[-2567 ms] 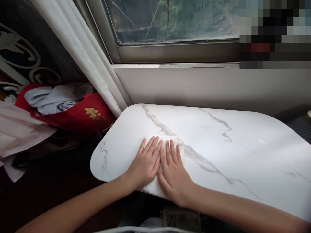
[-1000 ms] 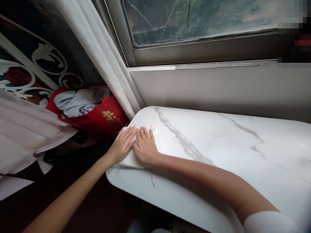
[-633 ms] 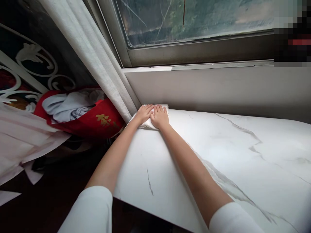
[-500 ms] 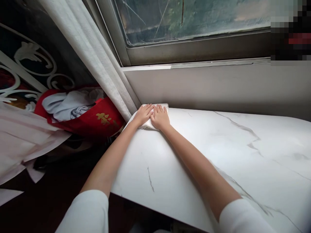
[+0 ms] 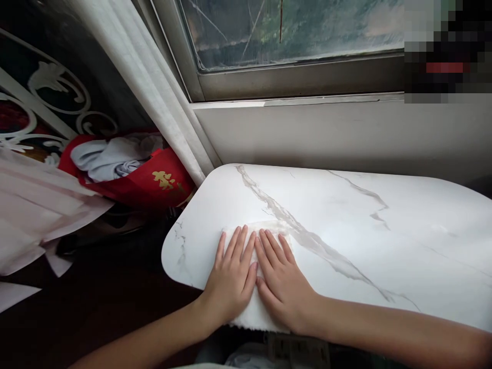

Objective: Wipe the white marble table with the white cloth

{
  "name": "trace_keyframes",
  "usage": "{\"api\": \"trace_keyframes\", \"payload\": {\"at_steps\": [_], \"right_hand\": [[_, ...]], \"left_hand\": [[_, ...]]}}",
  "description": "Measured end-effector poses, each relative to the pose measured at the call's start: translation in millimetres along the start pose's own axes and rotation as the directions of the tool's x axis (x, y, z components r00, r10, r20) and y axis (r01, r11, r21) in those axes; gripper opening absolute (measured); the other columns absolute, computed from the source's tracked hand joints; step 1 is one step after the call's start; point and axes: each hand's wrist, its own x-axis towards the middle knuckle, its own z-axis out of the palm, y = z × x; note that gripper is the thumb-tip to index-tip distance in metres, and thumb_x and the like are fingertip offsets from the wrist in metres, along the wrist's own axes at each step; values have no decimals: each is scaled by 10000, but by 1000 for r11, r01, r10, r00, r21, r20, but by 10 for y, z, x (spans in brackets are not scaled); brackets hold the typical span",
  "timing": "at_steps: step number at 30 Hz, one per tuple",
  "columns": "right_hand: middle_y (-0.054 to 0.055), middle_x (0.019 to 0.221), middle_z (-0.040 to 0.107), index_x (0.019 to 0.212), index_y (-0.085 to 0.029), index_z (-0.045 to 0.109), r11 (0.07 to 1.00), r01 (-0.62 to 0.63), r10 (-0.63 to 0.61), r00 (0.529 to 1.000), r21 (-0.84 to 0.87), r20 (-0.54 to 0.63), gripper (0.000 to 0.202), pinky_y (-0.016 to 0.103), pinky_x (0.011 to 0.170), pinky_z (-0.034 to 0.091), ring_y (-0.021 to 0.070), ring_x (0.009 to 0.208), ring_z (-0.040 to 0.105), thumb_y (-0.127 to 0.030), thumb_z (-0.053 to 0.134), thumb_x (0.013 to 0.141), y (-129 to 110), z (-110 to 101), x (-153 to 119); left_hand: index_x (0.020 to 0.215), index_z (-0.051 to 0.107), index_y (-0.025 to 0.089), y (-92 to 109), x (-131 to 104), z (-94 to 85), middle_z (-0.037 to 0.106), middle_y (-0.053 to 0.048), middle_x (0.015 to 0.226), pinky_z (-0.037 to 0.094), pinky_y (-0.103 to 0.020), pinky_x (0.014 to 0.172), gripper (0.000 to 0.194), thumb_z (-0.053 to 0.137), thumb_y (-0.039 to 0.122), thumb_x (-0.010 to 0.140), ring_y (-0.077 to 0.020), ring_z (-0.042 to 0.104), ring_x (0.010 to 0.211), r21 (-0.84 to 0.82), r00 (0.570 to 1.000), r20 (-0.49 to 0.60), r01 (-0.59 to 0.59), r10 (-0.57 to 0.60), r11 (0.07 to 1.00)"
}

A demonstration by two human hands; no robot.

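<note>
One white cloth (image 5: 257,310) lies spread flat on the bench (image 5: 357,225), at its near side and toward its left end. The cloth looks soft and fuzzy, with an uneven lower border that shows against the dark space at the bench's near edge; much of its middle is covered. It is close in colour to the white bench top, which has grey-brown marbled veins and rounded corners.

The left forearm (image 5: 154,333) comes in from the lower left and the right forearm (image 5: 384,323) from the lower right, so that both slant in toward the cloth. The left hand (image 5: 227,282) and the right hand (image 5: 287,289) lie side by side, palms down, fingers pointing away from the wearer.

Both hands are open and flat on the cloth, fingers extended with slight gaps, neither one closed around it. Their thumbs are turned inward, near each other, with a strip of cloth showing between the hands.

Beyond the bench are a pale wall (image 5: 307,133) and a window (image 5: 300,36). To the left, a whitish curtain (image 5: 154,82) hangs near a red bag (image 5: 134,189) holding pale grey-blue fabric (image 5: 103,156).
</note>
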Motion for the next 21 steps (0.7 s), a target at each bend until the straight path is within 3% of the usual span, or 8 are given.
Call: {"api": "trace_keyframes", "payload": {"at_steps": [2, 4, 10, 14, 17, 21], "right_hand": [[138, 1546, 151, 1478, -41, 175, 998, -66, 65, 997, 24, 48, 616, 479, 1160, 123, 243, 1428, 48, -263, 316, 921, 70, -28, 63], [138, 1538, 179, 1469, -29, 207, 987, -157, 154, 984, 35, 85, 597, 456, 1161, 116, 228, 1426, 87, -275, 279, 929, 241, -35, 296], [154, 1511, 272, 1434, 5, 293, 932, -355, 352, 934, -67, -55, 565, 423, 1145, 106, 233, 1407, 193, -255, 227, 937, 1126, -3, 1271], [153, 1495, 314, 1417, 4, 328, 899, -424, 413, 903, -105, -116, 550, 402, 1134, 135, 219, 1393, 234, -229, 254, 925, 1657, -47, 1572], [169, 1475, 348, 1405, 0, 352, 884, -450, 429, 888, -122, -168, 536, 414, 1122, 156, 230, 1381, 265, -220, 250, 928, 1852, -94, 1577], [195, 1477, 331, 1409, 8, 341, 888, -437, 411, 894, -145, -179, 534, 425, 1118, 159, 245, 1383, 258, -226, 263, 936, 1861, -131, 1431]], "left_hand": [[1440, 300, 88, -19, 113, 34, 288, -124, 1507, 148, -509, 1140, 511, 277, 225, 948, -247, 178, 1412, -13, 1000, 19, 8, -7, 1000], [1432, 323, 102, -135, 390, 117, 315, -116, 1496, 143, -500, 1142, 499, 264, 251, 959, -237, 210, 1404, -30, 999, 34, 35, -34, 999], [1415, 363, 139, -630, 1738, 479, 338, -94, 1489, 118, -444, 1148, 476, 269, 245, 961, -205, 258, 1388, -68, 993, 75, 98, -93, 993], [1396, 393, 189, -683, 2445, 633, 363, -67, 1480, 150, -436, 1138, 452, 287, 231, 958, -187, 287, 1375, -78, 990, 60, 129, -124, 989], [1385, 407, 199, -594, 2668, 675, 396, -67, 1461, 163, -443, 1132, 443, 298, 219, 956, -190, 314, 1363, -62, 991, 38, 131, -129, 989], [1399, 385, 166, -431, 2608, 665, 356, -84, 1482, 155, -442, 1134, 453, 286, 221, 960, -197, 289, 1375, -63, 989, 40, 145, -143, 987]]}}
